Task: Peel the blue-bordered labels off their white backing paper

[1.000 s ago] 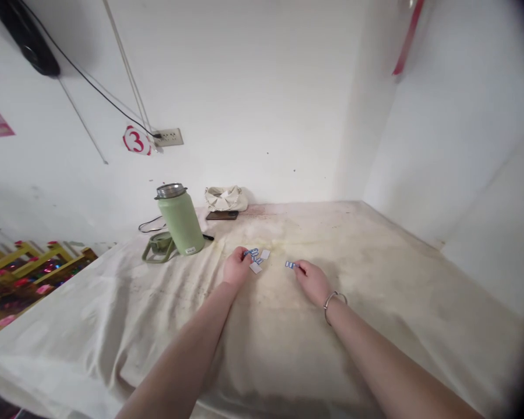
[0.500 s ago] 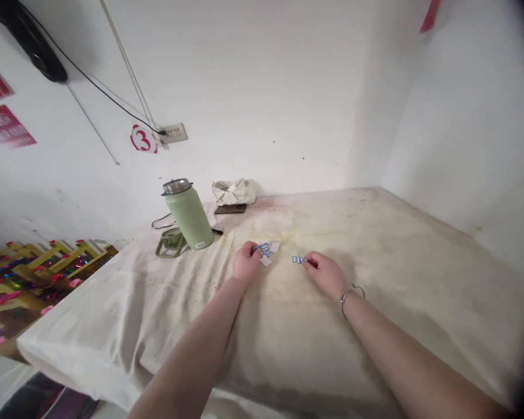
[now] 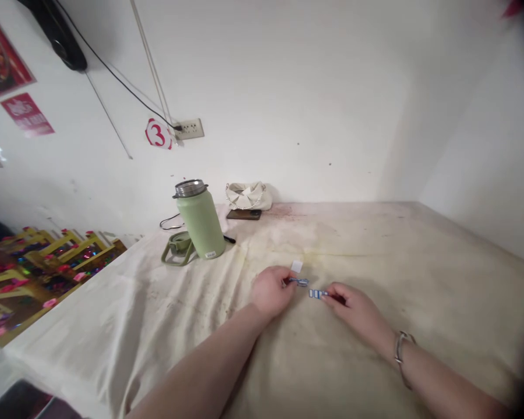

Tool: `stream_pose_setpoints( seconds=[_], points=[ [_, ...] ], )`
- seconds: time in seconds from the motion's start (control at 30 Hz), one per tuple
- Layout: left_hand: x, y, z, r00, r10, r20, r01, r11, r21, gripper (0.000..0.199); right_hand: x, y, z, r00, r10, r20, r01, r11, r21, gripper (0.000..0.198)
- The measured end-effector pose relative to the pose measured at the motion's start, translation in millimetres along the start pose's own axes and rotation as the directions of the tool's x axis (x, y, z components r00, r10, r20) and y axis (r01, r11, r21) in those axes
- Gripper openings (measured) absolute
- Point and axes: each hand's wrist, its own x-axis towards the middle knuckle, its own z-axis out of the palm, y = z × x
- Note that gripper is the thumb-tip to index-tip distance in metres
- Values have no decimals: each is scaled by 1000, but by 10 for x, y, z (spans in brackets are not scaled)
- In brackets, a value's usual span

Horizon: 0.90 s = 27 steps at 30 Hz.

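L hand (image 3: 274, 291) – fingers curled nearly closed, thumb & fingertips pinching sm. blue-and-white cards (image 3: 301, 282); exact no. can't be told from where I stand. Cards jut from fingertips, toward the other hand. R hand (image 3: 356, 311) – likewise closed, pinching the end of a blue-and-white strip (image 3: 315, 294), which projects from thumb & fingertips toward L hand, just short of the cards. White card (image 3: 296, 266): flat on cloth (image 3: 397, 256), just beyond L fingertips. Green bottle (image 3: 203, 226), upright, uncapped, w/ looped lid (image 3: 179, 245) beside; well apart from both hands.
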Motion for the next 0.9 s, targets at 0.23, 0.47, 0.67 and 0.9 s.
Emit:
stream_pose_setpoints(
  seconds=[0.23, 0.47, 0.67, 0.9],
  points=[
    [-9, 42, 27, 993, 31, 112, -30, 999, -15, 14, 175, -45, 181, 998, -32, 52, 33, 999, -26, 21],
    [-22, -1, 49, 984, 1, 176, 10, 998, -61, 18, 262, 70, 293, 996, -30, 82, 27, 999, 41, 22],
    [-30, 36, -7, 981, 5, 192, 29, 984, -175, 15, 212, 25, 257, 998, -50, 48, 48, 998, 39, 17],
    [-10, 59, -29, 980, -26, 197, 85, 951, -296, 11, 191, -169, 100, 999, -47, 1, 47, 999, 26, 14]
  ],
)
